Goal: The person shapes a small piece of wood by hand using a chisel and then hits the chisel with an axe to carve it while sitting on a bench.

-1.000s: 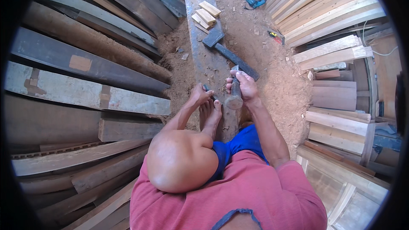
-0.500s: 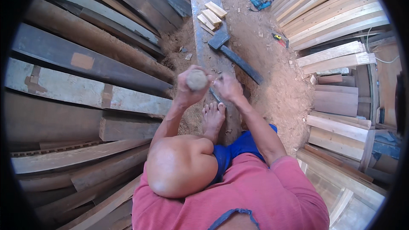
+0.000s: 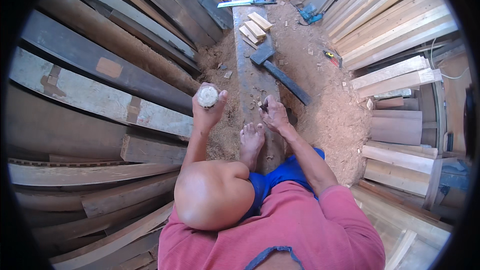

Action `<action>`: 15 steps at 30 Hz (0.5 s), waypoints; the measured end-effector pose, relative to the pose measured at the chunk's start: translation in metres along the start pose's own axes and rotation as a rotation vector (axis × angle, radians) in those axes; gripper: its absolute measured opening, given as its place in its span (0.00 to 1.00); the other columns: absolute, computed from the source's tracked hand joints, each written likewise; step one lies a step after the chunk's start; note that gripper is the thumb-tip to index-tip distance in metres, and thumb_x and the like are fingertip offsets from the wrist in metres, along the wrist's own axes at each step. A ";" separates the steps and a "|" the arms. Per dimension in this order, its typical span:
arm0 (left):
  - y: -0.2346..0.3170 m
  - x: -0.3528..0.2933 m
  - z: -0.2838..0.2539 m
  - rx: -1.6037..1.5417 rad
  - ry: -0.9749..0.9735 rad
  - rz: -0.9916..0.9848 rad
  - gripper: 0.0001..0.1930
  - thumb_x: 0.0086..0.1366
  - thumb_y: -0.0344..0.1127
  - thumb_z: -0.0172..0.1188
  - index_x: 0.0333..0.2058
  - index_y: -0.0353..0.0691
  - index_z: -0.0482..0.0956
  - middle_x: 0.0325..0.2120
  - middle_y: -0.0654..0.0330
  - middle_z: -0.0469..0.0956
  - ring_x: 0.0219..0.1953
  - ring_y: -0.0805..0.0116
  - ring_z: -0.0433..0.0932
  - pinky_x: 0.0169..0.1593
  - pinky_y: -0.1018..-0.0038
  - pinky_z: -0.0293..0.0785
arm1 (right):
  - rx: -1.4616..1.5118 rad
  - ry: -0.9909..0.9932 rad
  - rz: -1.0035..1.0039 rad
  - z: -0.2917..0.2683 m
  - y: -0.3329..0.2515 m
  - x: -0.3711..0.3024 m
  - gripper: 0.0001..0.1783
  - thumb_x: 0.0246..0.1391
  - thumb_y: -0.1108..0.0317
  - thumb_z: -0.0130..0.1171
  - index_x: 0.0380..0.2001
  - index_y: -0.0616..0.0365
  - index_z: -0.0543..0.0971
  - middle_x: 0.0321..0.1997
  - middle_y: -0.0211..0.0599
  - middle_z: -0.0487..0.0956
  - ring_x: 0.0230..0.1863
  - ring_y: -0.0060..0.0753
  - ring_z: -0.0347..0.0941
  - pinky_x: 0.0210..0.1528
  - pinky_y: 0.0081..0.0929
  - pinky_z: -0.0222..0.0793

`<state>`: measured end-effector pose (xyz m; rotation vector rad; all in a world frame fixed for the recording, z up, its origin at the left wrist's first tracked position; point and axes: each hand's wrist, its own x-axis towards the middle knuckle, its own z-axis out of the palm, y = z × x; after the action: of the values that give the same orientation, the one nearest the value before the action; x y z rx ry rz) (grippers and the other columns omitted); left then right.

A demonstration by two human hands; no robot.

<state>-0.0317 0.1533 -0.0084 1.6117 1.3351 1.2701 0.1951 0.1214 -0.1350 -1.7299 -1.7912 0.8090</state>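
Note:
My left hand (image 3: 207,115) is wrapped round a stout cylindrical piece of wood (image 3: 207,96), seen end-on with its pale, worn round face up. It is held left of the plank (image 3: 248,77), above the sawdust. Over the plank, my right hand (image 3: 275,115) pinches a small dark piece with a pale tip (image 3: 263,105); its exact kind cannot be made out. My bare foot (image 3: 251,140) rests on the plank just below the hands. Beyond them a dark block-headed mallet (image 3: 263,55) lies on the plank, its handle slanting off to the right.
Several short pale wood pieces (image 3: 255,28) and a handsaw (image 3: 245,3) lie farther up the plank. A blue power tool (image 3: 310,15) and a yellow-and-red hand tool (image 3: 331,58) are on the sawdust at right. Stacked boards (image 3: 115,70) line both sides.
My hands have moved apart: the left went left with the wooden cylinder, the right slightly right and down. The view has shifted a little.

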 end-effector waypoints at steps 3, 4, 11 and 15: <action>0.015 0.001 -0.003 0.029 0.030 0.049 0.08 0.61 0.29 0.64 0.30 0.39 0.72 0.22 0.68 0.72 0.24 0.81 0.72 0.31 0.80 0.70 | 0.136 0.103 -0.078 -0.003 0.001 -0.012 0.15 0.47 0.68 0.64 0.34 0.59 0.68 0.27 0.50 0.76 0.31 0.55 0.76 0.34 0.46 0.70; 0.024 0.002 -0.002 0.013 0.029 0.061 0.07 0.62 0.29 0.64 0.33 0.39 0.73 0.24 0.68 0.73 0.25 0.81 0.72 0.31 0.81 0.70 | 0.157 0.128 -0.078 -0.001 0.001 -0.016 0.15 0.47 0.69 0.64 0.35 0.59 0.69 0.27 0.50 0.76 0.31 0.54 0.76 0.34 0.45 0.70; 0.086 0.005 0.008 -0.174 0.023 0.029 0.09 0.61 0.30 0.66 0.36 0.36 0.75 0.28 0.67 0.72 0.31 0.81 0.70 0.37 0.81 0.69 | 0.119 0.178 -0.108 0.021 0.021 -0.016 0.17 0.48 0.67 0.65 0.41 0.60 0.77 0.32 0.54 0.78 0.35 0.54 0.77 0.39 0.41 0.73; 0.078 0.010 0.014 -0.158 -0.096 0.155 0.08 0.61 0.29 0.65 0.36 0.36 0.74 0.28 0.67 0.71 0.31 0.80 0.71 0.35 0.81 0.69 | 0.073 0.207 -0.097 0.027 0.023 -0.014 0.16 0.47 0.66 0.65 0.40 0.60 0.79 0.32 0.54 0.79 0.34 0.55 0.77 0.38 0.42 0.73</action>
<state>0.0056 0.1452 0.0621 1.6674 1.0421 1.3356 0.1920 0.1056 -0.1701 -1.6036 -1.6719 0.6233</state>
